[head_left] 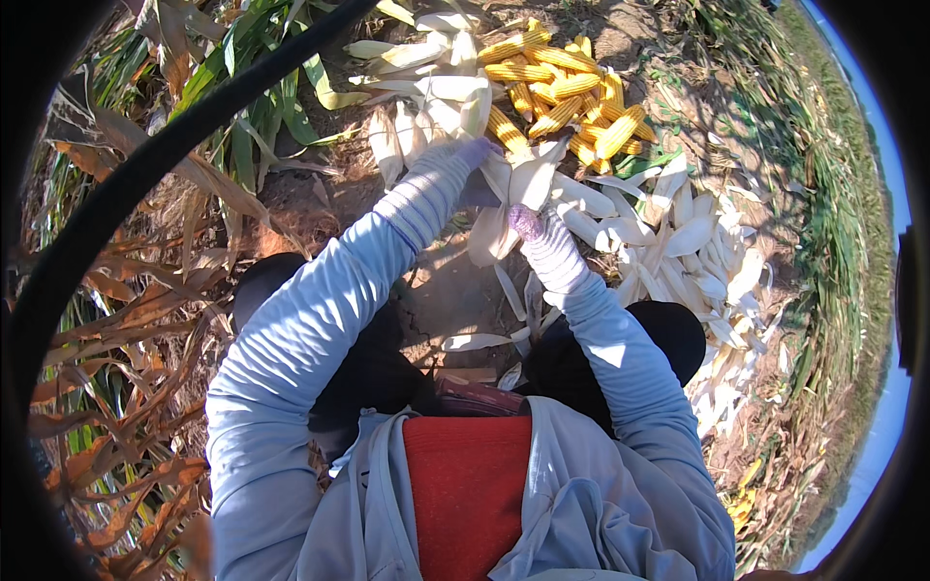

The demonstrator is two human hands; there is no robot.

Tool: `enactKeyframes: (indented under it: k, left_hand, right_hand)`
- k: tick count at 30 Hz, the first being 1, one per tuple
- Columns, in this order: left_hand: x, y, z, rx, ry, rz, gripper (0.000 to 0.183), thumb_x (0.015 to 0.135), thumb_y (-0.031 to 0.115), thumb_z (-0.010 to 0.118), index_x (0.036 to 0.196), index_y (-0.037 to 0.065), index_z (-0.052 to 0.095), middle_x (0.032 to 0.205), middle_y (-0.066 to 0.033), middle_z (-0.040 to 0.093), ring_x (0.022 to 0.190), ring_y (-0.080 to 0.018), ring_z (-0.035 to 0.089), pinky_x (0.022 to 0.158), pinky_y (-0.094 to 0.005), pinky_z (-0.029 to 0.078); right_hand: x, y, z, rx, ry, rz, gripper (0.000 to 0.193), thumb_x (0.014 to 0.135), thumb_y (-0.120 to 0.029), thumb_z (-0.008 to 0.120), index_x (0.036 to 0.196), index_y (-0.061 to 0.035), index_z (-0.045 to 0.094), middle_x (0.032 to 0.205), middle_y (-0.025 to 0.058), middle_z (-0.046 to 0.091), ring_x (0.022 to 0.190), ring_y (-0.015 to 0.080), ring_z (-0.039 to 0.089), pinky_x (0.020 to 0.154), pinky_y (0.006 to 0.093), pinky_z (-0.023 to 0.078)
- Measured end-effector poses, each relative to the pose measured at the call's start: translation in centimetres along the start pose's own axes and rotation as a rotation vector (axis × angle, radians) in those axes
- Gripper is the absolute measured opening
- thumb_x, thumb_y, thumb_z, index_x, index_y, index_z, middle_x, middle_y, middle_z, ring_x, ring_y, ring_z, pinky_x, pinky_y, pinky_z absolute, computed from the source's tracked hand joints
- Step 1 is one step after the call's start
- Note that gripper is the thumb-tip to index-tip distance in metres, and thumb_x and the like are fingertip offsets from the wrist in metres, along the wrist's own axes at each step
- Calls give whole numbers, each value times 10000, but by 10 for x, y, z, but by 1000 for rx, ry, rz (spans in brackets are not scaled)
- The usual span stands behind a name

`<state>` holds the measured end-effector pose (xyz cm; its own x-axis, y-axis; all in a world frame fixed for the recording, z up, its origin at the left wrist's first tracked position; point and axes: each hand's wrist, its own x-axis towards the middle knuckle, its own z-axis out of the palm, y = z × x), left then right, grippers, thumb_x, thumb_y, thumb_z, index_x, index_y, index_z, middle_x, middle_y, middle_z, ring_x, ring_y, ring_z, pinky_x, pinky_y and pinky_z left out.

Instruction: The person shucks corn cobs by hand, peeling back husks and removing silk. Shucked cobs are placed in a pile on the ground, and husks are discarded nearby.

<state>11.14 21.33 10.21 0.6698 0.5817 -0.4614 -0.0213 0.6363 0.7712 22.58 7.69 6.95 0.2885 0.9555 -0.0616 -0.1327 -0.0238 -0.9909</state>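
Observation:
Between my hands is an ear of corn (531, 180) with pale husk leaves spread apart; some of the leaves hang down toward me. My left hand (473, 157), in a white and purple knitted glove, is closed at the ear's left side, with the fingers partly hidden. The gloved right hand (531, 225) grips the husk lower down on the right, its fingers curled. Just beyond lies a heap of bare yellow corn cobs (562, 85). Ears still in their husks (426, 87) are piled at the far left of my hands.
A large heap of stripped pale husks (693, 242) spreads over the ground at my right. Dry brown corn stalks and leaves (126, 320) crowd the left side. My bent knees (668, 339) flank the ground before me. A dark curved bar (155, 155) crosses the upper left.

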Motion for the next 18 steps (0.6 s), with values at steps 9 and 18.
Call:
enactKeyframes:
  k: [9, 18]
  left_hand:
    - [-7, -1, 16, 284, -58, 364, 241, 885, 246, 527, 874, 15, 595, 771, -77, 628, 636, -163, 612, 630, -246, 508]
    - [-26, 15, 11, 634, -256, 217, 290, 910, 282, 468, 860, 15, 570, 609, -76, 576, 522, -160, 565, 533, -283, 468]
  right_hand:
    - [19, 14, -20, 825, 84, 187, 513, 803, -347, 628, 1189, -57, 457, 1121, 56, 517, 1071, 166, 468, 945, 314, 367]
    - [30, -17, -63, 834, 419, 234, 676, 779, -624, 463, 1181, -81, 430, 1094, 130, 516, 1004, 303, 496, 916, 463, 384]
